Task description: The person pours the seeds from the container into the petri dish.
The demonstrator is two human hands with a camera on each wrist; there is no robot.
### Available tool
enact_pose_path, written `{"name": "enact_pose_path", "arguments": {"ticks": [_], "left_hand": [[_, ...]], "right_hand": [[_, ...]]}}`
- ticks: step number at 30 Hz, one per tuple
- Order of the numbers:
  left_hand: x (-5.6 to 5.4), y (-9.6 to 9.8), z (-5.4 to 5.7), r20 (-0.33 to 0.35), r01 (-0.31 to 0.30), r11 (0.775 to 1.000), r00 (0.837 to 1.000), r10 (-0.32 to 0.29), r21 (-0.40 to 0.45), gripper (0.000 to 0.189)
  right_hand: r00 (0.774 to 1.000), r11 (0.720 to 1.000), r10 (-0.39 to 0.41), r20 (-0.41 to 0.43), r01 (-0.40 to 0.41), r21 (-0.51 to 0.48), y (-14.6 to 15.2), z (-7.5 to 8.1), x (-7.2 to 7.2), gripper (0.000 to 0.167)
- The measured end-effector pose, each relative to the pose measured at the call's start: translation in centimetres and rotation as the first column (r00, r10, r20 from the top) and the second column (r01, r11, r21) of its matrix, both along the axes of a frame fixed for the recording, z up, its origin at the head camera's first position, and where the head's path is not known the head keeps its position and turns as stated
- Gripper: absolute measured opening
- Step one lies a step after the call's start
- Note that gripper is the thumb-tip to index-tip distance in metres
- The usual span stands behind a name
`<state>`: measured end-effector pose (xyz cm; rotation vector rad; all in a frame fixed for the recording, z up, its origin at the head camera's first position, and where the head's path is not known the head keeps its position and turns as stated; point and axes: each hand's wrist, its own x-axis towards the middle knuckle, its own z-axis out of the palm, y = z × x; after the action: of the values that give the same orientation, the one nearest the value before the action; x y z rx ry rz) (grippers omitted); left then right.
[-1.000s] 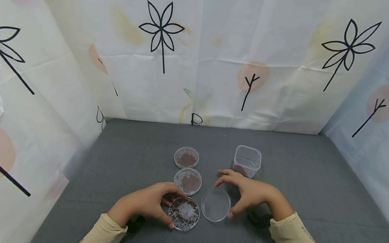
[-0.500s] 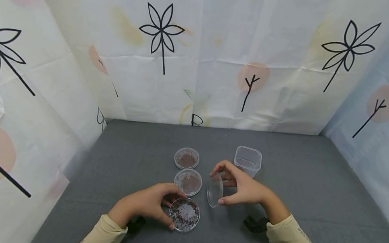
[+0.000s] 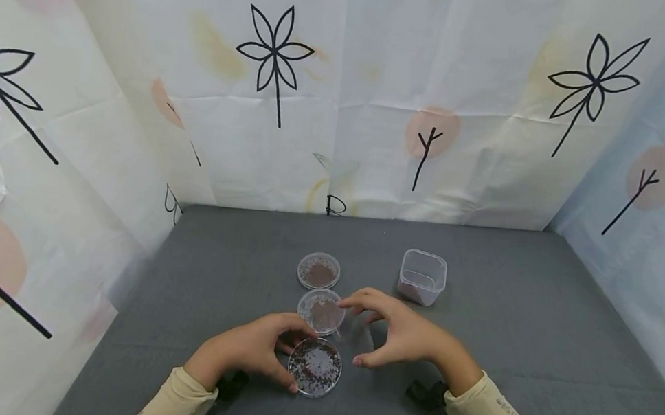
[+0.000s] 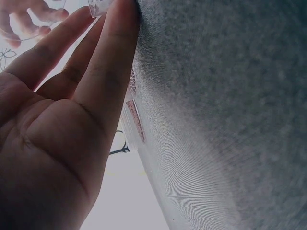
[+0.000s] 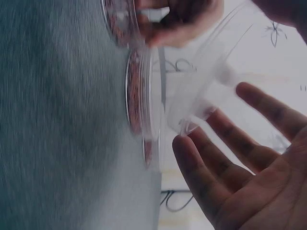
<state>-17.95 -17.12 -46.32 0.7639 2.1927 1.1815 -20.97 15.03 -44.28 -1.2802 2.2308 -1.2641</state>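
My left hand grips the rim of a clear round petri dish on the table, thumb at the near side and fingers at the far side. Dark reddish-brown and whitish bits are scattered inside it. Just to its right, my right hand holds a clear petri dish lid by the edge between thumb and fingers, raised off the table. The lid shows tilted and blurred in the right wrist view, above the dishes. Part of the left hand's dish shows at its fingertips in the left wrist view.
Two more round dishes with brownish contents, a middle dish and a back dish, stand in line beyond the held one. At the back right is a clear square plastic tub with some brown stuff low inside. A patterned cloth hangs behind the grey table.
The right hand has picked the lid up from the table, tipped it nearly upright and moved it left toward the left hand's dish. The left hand and its dish have stayed put.
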Motion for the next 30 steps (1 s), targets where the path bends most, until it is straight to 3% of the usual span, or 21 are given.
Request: {"name": "enact_pose_path", "arguments": {"ticks": [4,9,18,25,30], "left_hand": [[0.0,0.0,0.0,-0.020,0.001,1.000,1.000,-0.001,-0.014,0.073],[0.0,0.1,0.1,-0.040,0.010,1.000,0.999,-0.010,-0.020,0.072],[0.0,0.0,0.1,-0.032,0.018,1.000,0.999,-0.018,-0.010,0.072],[0.0,0.0,-0.1,-0.032,0.014,1.000,0.999,-0.014,0.009,0.075],[0.0,0.0,-0.2,-0.035,0.011,1.000,0.999,-0.010,0.013,0.076]], "right_hand": [[0.995,0.996,0.061,-0.078,-0.055,0.069,-1.1,0.2,0.9,0.063],[0.991,0.985,0.109,-0.079,-0.097,0.143,-2.2,0.2,1.9,0.052],[0.977,0.975,0.100,-0.189,-0.058,0.215,-3.6,-0.7,2.8,0.053],[0.943,0.972,0.098,-0.319,-0.022,0.234,-4.3,-1.3,3.4,0.055],[0.932,0.968,0.102,-0.348,-0.012,0.251,-4.5,-1.2,3.7,0.055]]}}
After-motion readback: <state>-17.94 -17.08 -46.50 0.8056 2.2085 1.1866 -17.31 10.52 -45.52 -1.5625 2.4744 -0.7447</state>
